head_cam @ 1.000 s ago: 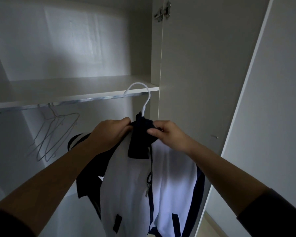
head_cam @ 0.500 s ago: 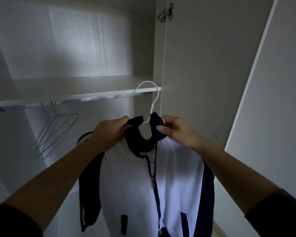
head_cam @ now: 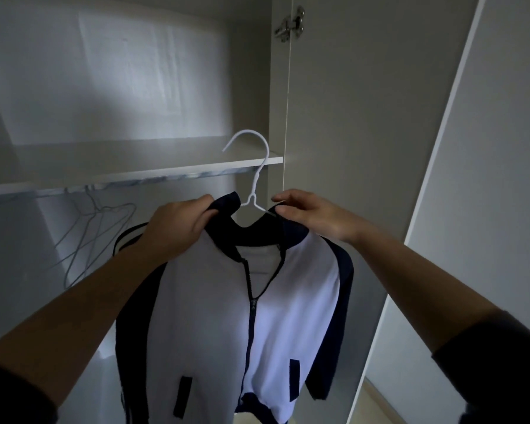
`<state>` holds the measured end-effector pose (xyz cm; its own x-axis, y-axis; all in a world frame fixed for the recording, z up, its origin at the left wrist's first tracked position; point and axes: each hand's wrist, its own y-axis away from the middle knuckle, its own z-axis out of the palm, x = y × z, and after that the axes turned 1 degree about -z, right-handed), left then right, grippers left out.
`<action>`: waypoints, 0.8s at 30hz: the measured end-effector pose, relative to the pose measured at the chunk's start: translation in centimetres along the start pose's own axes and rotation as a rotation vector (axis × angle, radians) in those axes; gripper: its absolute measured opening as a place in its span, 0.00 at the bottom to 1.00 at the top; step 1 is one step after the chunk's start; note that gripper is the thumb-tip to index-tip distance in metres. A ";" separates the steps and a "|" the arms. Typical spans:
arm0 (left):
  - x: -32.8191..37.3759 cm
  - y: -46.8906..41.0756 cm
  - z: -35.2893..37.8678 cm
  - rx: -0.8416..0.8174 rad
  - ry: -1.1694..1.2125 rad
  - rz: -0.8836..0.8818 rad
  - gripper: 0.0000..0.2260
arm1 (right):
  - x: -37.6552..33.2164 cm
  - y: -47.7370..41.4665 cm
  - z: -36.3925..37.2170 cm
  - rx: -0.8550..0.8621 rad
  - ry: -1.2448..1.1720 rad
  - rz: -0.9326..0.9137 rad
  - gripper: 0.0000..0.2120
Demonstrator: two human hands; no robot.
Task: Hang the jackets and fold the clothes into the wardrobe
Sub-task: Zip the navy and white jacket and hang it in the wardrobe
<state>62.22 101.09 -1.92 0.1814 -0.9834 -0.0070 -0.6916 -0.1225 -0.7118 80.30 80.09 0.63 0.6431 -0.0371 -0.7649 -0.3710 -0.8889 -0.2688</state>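
The white zip-front jacket with navy sleeves and collar (head_cam: 257, 301) hangs in the air in front of the open wardrobe, below the shelf (head_cam: 129, 169) and not yet on the metal rail (head_cam: 166, 179) under it. It is already threaded on a thin white hanger (head_cam: 253, 191), whose hook stands up clear of the neck, I'd say so it can be lifted over that rail. The left hand (head_cam: 178, 228) has the collar's left side bunched in a closed fist and seems to carry the weight. The right hand (head_cam: 312, 214) is looser, finger and thumb nipping the collar's right edge where the wire runs under, probably squaring the shoulders. Grey wire hangers (head_cam: 95, 240) dangle from the rail well to the left; the wardrobe door (head_cam: 364, 148) stands open on the right. The hanger's arms are buried in the cloth, the hem runs off the bottom, and the dim light blurs the rail.
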 end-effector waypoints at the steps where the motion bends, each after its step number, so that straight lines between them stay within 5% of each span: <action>1: 0.2 -0.1 0.0 -0.007 0.006 0.006 0.16 | -0.5 -0.6 0.5 -0.017 0.065 -0.031 0.15; 9: 1.0 -0.8 1.4 -0.017 0.079 -0.097 0.13 | -0.8 -3.2 4.3 0.076 0.029 -0.082 0.17; 14: 2.1 4.4 4.2 0.289 0.110 -0.350 0.18 | -1.3 -3.2 4.0 0.118 0.039 -0.087 0.18; 16: 2.9 7.0 6.0 0.275 0.177 -0.396 0.19 | -1.4 -3.2 3.5 0.130 0.038 -0.084 0.18; 18: 3.7 8.8 7.7 0.164 0.250 -0.413 0.12 | -1.5 -3.3 3.3 0.135 0.049 -0.075 0.18; 20: 4.5 9.5 8.8 -0.118 0.366 -0.493 0.06 | -1.4 -3.3 3.4 0.138 0.067 -0.068 0.18; 22: 5.3 9.6 9.9 -0.491 0.396 -0.572 0.10 | -1.3 -3.4 3.5 0.143 0.072 -0.059 0.18; 24: 6.1 9.8 10.8 -0.659 0.457 -0.572 0.12 | -1.2 -3.4 3.5 0.147 0.077 -0.051 0.18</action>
<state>64.12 95.33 -16.50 0.4185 -0.6928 0.5873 -0.8603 -0.5096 0.0120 78.40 84.80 0.44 0.7110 -0.0330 -0.7025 -0.4268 -0.8142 -0.3936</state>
